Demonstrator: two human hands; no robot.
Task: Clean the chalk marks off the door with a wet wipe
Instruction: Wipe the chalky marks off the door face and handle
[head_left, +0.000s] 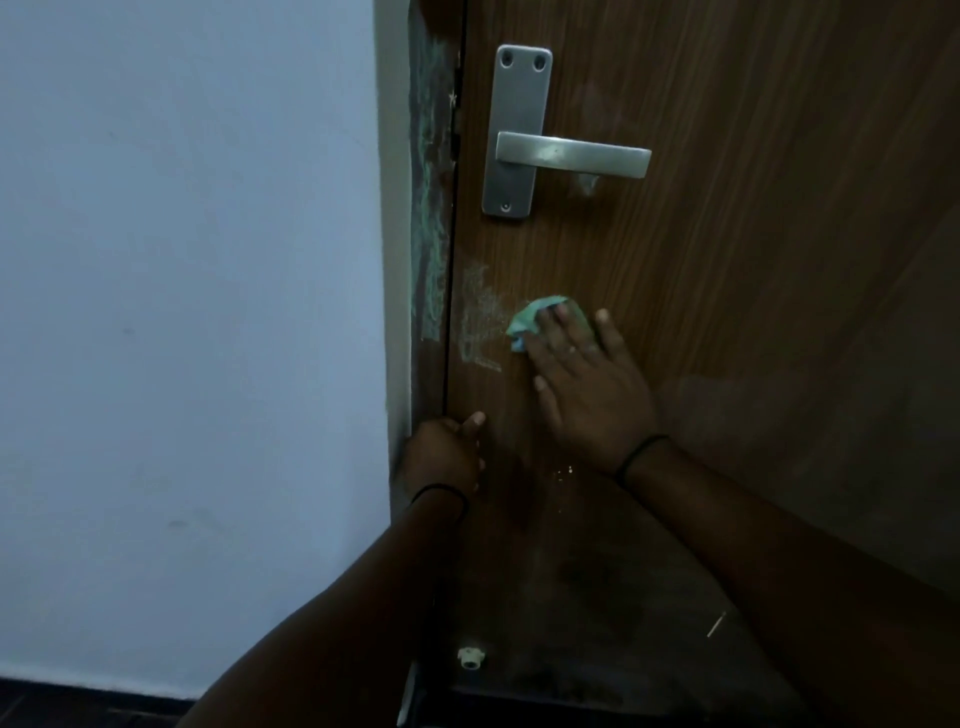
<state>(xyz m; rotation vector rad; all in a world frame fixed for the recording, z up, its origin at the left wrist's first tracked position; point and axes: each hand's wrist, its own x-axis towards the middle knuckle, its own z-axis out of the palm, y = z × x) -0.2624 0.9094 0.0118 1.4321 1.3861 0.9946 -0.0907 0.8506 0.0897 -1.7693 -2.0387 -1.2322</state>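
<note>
The right hand (587, 379), fingers (558, 332) flat, pressed the wet wipe (524, 322) against the door (753, 270) beside the chalk marks (480, 322); the left hand (441, 452) gripped the door edge.

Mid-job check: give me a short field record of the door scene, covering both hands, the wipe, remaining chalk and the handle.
right hand: right hand flat on the door, fingers pressing the wet wipe against it
left hand: left hand grips the door edge lower down, thumb on the door face
wet wipe: crumpled, green-blue, just right of the chalk patch
chalk on door: pale scribbles remain between wipe and door edge
chalk on frame: greenish marks run up the frame strip
handle: metal lever handle above, level, untouched
</note>
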